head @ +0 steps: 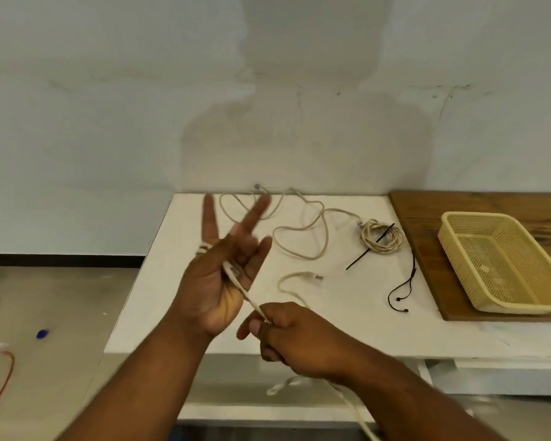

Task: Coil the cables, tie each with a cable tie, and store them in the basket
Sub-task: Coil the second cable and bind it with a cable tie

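while taut between left hand and right hand, smooth cream cable

Table: white top, far edge against the wall.
Wooden board: brown, flat on the table's right end, reaching its far edge.
Wall: pale, stained, hairline cracks.
Baseboard: black strip, left of the table.
Floor: grey-beige.
Blue object: small, on the floor, left of the table's near-left corner.
Orange-red cord: loop on the floor.
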